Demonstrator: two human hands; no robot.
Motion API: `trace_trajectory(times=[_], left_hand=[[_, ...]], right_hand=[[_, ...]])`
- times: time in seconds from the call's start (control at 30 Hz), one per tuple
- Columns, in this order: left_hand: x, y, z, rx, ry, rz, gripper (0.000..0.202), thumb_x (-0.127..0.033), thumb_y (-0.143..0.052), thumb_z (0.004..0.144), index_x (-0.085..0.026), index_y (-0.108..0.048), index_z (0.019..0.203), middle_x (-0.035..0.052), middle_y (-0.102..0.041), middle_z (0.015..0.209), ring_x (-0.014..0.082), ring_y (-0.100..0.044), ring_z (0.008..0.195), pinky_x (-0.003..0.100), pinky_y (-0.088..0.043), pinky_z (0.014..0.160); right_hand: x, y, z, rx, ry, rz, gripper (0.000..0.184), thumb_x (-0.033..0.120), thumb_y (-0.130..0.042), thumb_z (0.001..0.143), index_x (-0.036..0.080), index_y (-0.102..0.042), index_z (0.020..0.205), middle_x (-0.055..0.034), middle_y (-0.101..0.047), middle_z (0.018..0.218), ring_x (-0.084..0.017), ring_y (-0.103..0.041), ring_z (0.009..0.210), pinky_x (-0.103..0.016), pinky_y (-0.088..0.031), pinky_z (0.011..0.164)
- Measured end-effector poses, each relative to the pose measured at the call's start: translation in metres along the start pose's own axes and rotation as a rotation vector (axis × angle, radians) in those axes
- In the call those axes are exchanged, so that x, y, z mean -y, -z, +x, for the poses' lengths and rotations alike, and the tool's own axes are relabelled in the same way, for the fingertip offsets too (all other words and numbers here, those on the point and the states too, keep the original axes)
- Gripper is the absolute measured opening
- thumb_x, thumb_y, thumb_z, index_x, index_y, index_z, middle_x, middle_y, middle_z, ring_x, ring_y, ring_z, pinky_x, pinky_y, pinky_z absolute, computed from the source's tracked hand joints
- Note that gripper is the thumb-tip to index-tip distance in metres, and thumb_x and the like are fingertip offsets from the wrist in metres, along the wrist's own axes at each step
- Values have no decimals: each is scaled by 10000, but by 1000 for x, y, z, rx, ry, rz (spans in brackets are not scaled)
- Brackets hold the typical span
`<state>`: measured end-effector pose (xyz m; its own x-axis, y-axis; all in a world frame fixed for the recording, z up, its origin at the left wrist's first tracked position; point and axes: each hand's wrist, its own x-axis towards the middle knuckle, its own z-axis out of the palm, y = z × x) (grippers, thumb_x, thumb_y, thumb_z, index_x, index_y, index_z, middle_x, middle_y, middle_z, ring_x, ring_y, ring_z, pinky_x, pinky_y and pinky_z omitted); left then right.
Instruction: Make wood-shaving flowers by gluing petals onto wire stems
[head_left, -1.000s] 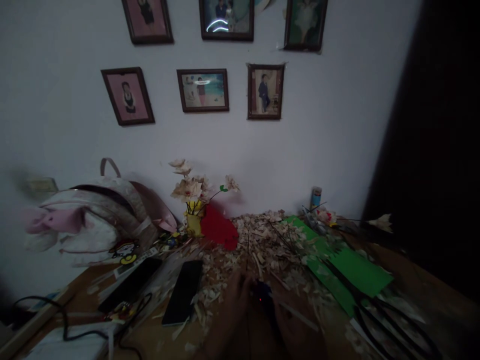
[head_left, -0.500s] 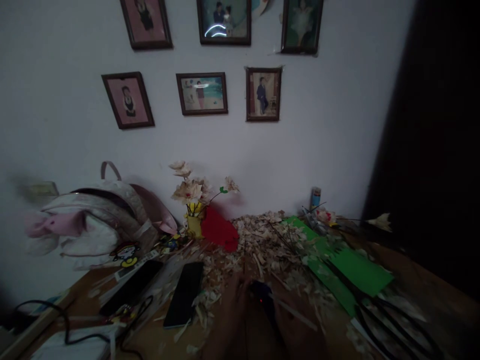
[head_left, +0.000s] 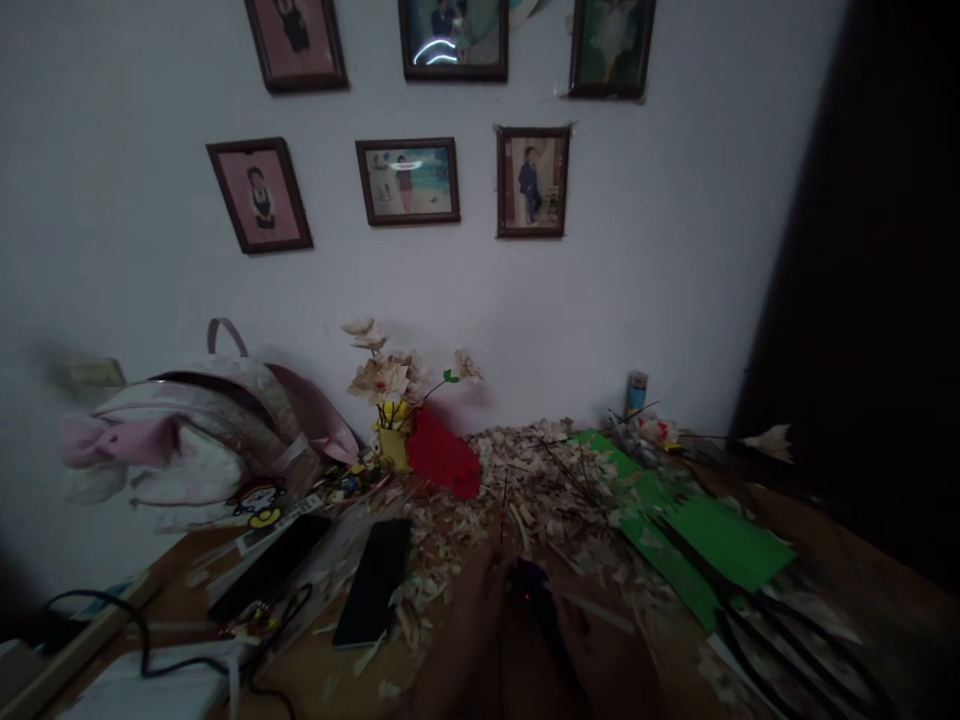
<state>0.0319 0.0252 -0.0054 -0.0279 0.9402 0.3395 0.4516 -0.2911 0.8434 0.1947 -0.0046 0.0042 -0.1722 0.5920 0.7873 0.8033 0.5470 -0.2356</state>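
Low in the dim middle of the view, my right hand [head_left: 589,630] is wrapped round a dark blue hot glue gun [head_left: 534,592] with a small red light. A pale glue stick [head_left: 600,609] juts from it to the right. Close by on the left, my left hand [head_left: 474,600] has its fingers pinched together. From those fingers a thin dark stem [head_left: 503,500] seems to rise; its lower end is hidden in shadow. The gun's nozzle is near the left fingertips; whether they touch I cannot tell. Pale paper-like scraps [head_left: 532,480] lie beyond both hands.
Black scissors [head_left: 739,600] rest on green paper [head_left: 720,540] at right. Two dark phone-like slabs [head_left: 373,585] [head_left: 270,567] lie at left, near a cable [head_left: 142,650]. Behind stand a vase of pale flowers [head_left: 392,448], red paper [head_left: 444,455] and a pink-white backpack [head_left: 217,430].
The camera view has shifted slightly, so everything appears a little to the right. My hands stay close together around the glue gun, and the thin stem above the left fingers shows more clearly.
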Motion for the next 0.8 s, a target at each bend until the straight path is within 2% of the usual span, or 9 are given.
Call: trace_trajectory(times=[0.13,0.27,0.4,0.57,0.7,0.8], left_hand=[[-2,0,0,27,8,-4,222,-334,-409,824,-200,-573,758,43,-617,783,205,-543,784,303,-401,713],[-6,0,0,26,56,-39,231,-343,-408,820,-198,-574,751,44,-622,770,205,-548,790,294,-405,709],[-11,0,0,10,73,-82,229,-363,-432,806,-209,-572,710,26,-619,718,194,-544,752,281,-409,691],[-17,3,-1,23,52,-83,236,-368,-430,807,-210,-575,708,23,-610,691,192,-540,721,285,-412,678],[-17,3,-2,24,42,-76,230,-340,-416,820,-207,-567,709,25,-608,717,186,-542,725,276,-413,670],[-12,1,0,18,54,-75,227,-348,-425,815,-206,-560,700,20,-603,707,187,-542,734,274,-412,669]], right_hand=[[-2,2,0,-12,78,-48,277,256,-391,852,166,-649,900,-93,-689,937,-190,-647,846,-291,-547,699],[-2,3,2,68,34,-72,316,283,-358,862,195,-657,910,-84,-692,920,-202,-649,838,-335,-548,709],[-2,2,4,128,35,-125,297,298,-381,853,207,-647,950,-94,-671,993,-216,-630,898,-387,-527,766],[-3,-3,-1,112,22,-95,314,270,-357,862,192,-641,969,-92,-681,955,-226,-637,870,-444,-511,789],[-2,-6,-4,86,-10,-18,298,251,-388,848,158,-652,950,-99,-677,961,-199,-630,900,-320,-528,781],[-4,-7,-6,89,1,6,308,247,-363,862,171,-655,926,-87,-689,908,-185,-639,863,-307,-532,766]])
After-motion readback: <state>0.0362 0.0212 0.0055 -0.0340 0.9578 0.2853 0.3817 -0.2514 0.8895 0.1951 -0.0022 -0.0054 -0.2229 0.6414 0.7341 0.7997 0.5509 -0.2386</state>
